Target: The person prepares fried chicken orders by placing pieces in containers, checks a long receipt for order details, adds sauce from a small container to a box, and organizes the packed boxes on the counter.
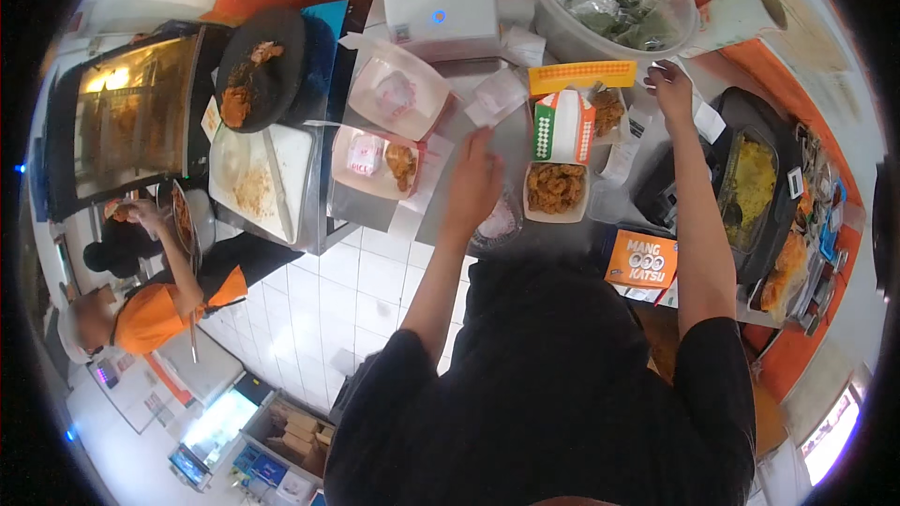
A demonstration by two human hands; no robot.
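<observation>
My left hand (476, 186) reaches over the counter with fingers stretched forward, beside a clear plastic container with a wrapped portion (500, 218) and just short of a small paper packet (498, 95). Near the yellow flap of a carton (582, 76), my right hand (668, 88) has bent fingers close to white paper; whether it grips the paper is unclear. Between the hands are a green, white and orange carton (564, 128), fried chicken (606, 112) and an open box of fried pieces (555, 188). Left of them, an open paper box (341, 172) holds a wrapped portion and chicken.
A white printer (441, 39) and a tub of bagged greens (612, 3) stand at the back. A tray of yellow food (751, 190) lies right. At left are a black pan (264, 70), a cutting board (246, 186) with a knife, and a co-worker in orange (151, 316).
</observation>
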